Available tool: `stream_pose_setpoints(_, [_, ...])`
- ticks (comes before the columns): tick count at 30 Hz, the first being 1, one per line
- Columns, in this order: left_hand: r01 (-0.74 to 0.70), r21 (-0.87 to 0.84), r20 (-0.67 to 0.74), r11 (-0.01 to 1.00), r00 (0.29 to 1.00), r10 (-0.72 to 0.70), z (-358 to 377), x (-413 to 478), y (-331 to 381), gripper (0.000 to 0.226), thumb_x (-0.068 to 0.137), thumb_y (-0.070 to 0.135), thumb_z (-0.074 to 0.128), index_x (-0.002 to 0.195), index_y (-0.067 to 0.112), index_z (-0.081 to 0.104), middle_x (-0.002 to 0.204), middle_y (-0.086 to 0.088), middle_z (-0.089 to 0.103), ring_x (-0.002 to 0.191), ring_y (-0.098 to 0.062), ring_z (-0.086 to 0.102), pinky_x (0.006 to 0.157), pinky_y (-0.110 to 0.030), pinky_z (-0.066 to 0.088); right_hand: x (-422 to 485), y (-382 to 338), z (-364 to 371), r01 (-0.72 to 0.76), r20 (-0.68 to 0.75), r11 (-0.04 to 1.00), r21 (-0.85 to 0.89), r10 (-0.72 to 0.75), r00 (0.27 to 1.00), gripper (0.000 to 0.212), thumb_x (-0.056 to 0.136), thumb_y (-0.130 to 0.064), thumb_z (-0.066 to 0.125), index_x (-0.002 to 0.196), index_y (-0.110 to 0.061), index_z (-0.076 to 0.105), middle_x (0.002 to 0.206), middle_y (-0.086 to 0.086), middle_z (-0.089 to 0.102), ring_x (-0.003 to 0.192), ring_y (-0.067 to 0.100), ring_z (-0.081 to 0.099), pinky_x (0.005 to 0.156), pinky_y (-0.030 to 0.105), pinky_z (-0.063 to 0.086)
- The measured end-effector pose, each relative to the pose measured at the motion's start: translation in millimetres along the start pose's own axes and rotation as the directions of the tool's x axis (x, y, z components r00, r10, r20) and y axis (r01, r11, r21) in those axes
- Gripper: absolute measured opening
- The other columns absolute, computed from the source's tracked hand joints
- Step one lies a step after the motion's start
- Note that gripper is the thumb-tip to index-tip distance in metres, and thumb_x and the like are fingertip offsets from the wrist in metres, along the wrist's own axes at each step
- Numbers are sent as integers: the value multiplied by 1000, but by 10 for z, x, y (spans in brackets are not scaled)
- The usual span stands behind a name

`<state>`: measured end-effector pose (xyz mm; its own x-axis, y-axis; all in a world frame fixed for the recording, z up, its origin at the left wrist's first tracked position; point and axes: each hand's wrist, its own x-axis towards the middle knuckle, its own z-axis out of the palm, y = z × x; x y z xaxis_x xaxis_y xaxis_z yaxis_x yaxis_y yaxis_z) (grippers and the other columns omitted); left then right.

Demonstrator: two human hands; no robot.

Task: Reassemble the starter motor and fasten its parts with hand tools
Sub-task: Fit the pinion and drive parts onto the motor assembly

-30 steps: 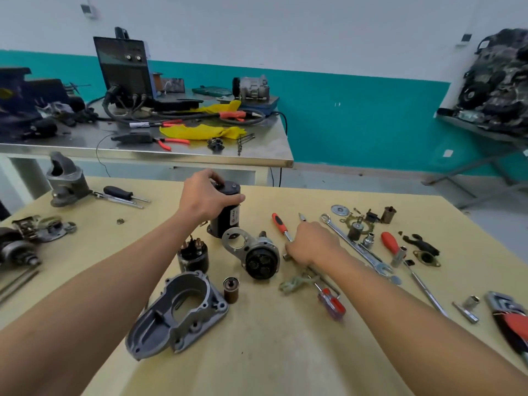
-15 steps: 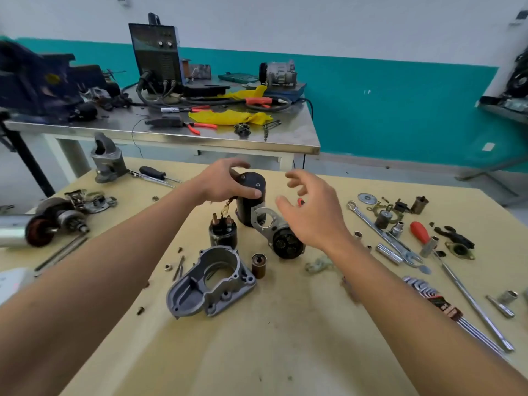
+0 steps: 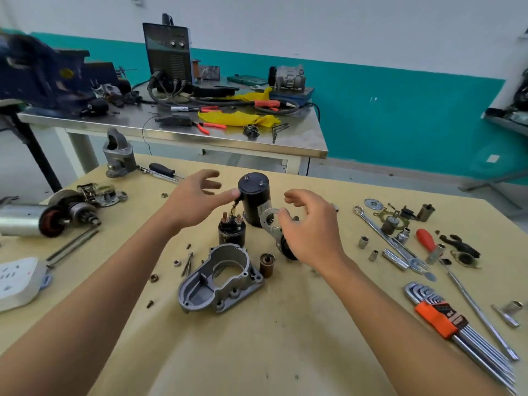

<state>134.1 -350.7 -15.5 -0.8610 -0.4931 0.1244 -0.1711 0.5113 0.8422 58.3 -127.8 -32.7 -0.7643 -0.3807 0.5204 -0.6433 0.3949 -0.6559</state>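
The left hand (image 3: pixel 197 202) is hovering with its fingers spread wide and gripping nothing. Only its thumb tip is lying at the upper left rim of the black motor body (image 3: pixel 255 202), and it looks to be touching it. That body is standing upright on the tan worktable (image 3: pixel 285 324) with its long axis vertical, at three o'clock from the left hand and ten o'clock from the right. Just at its seven o'clock the solenoid (image 3: pixel 231 232) is standing terminals-up, with a short lead running between the two. The right hand (image 3: pixel 313 228) is hanging over the silver flange plate (image 3: pixel 271 235), which is sitting just beside the body's base at five o'clock. Its fingers are loosely curled, apart and holding nothing; whether the thumb is touching the plate's ring I cannot tell. The left hand is nearer, so closing around the body probably falls to it.
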Motion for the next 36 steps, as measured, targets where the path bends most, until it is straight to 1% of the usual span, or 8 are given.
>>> stream_pose_setpoints(3, [76,78,-84,994,994,-69,-201,-259,-281,53,88,52,66,131,21,59,116,6,65,104,-13,62,83,-31,47,-71,-191,32,155,-2,987,52,-155,988,26,83,-20,66,109,-17,72,99,-9,70,90,10,62,83,32,53])
stream_pose_setpoints(6, [95,133,-245,987,968,-60,-329,-517,-518,23,94,33,64,114,23,69,105,8,69,98,-11,65,74,-25,50,13,-404,182,246,224,969,-18,-236,945,32,87,-22,66,119,-21,68,112,-5,69,96,15,61,83,34,53])
stream_pose_setpoints(12, [11,228,-325,974,943,65,-238,-832,-498,8,92,31,67,97,27,72,86,16,69,77,1,62,61,-18,44,316,-654,693,308,477,828,-468,-56,877,38,87,-42,61,117,-19,63,109,7,66,84,30,59,60,31,37])
stream_pose_setpoints(16, [-50,207,-98,977,993,71,-157,-978,-377,40,77,65,67,101,32,70,80,17,70,74,1,63,59,-14,43,336,-657,945,317,488,748,-583,10,873,49,82,-52,68,114,-16,62,104,7,64,75,26,49,51,29,28])
stream_pose_setpoints(20, [-137,278,222,951,972,75,-1,-1056,-273,85,54,86,66,125,40,57,98,22,63,84,3,60,68,-15,45,361,-626,1036,263,535,757,-598,132,835,43,81,-30,73,118,-11,60,109,9,64,77,26,51,61,35,37])
stream_pose_setpoints(29, [-223,387,289,895,951,111,109,-1078,-268,91,56,71,68,137,38,43,118,19,57,100,-4,55,84,-27,50,291,-593,542,124,348,925,-358,9,938,35,66,-49,78,80,-20,64,76,-3,64,65,17,61,52,29,51])
stream_pose_setpoints(33, [-234,371,305,899,945,120,102,-1085,-291,89,59,68,69,139,40,43,122,22,55,103,-1,53,76,-11,40,251,-565,-151,-152,271,985,85,124,955,37,60,-54,85,82,-29,70,79,-11,69,63,9,70,48,28,57])
stream_pose_setpoints(36, [-214,336,345,917,934,92,97,-1059,-269,86,65,57,75,142,40,41,127,17,54,109,-3,53,84,-16,43,184,-361,-612,-347,250,829,438,259,933,50,62,-45,90,96,-13,72,77,7,74,49,22,67,38,23,45])
